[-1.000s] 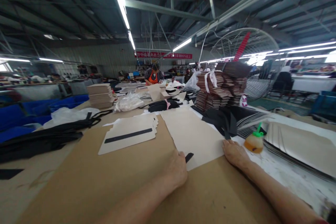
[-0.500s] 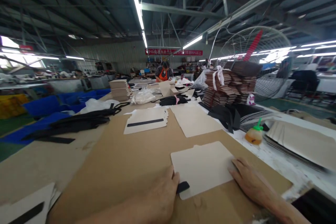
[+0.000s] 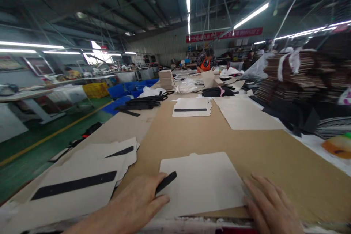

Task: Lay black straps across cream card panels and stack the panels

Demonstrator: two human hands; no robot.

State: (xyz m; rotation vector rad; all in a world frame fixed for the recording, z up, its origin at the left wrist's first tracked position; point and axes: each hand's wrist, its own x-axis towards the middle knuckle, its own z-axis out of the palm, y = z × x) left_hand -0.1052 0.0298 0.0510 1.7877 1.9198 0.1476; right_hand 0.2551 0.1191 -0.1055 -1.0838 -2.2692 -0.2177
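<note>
A pale cardboard sheet [image 3: 204,182] with a small tab on its far edge lies flat on the brown board covering the table. At its left edge, my left hand [image 3: 139,197] pinches a short black strip [image 3: 168,181] between thumb and fingers; the strip's free end sticks out over the sheet. My right hand [image 3: 271,201] is palm down at the sheet's right edge, fingers stretched out and slightly apart, with nothing visible in it. Whether its fingertips press on the sheet or just beside it, I cannot tell.
To the left, overlapping pale sheets [image 3: 79,166] bear black strips. Farther off lie a small sheet stack with a strip [image 3: 191,107], a larger pale sheet [image 3: 244,113] and a bundle of black strips [image 3: 144,102]. Brown piles [image 3: 296,76] rise at right; a co-worker [image 3: 206,61] bends over the far end.
My view has swung left, bringing the left-hand sheets further in. The pale sheet now lies nearer the table's front edge, squarer to me, with both hands still beside it.
</note>
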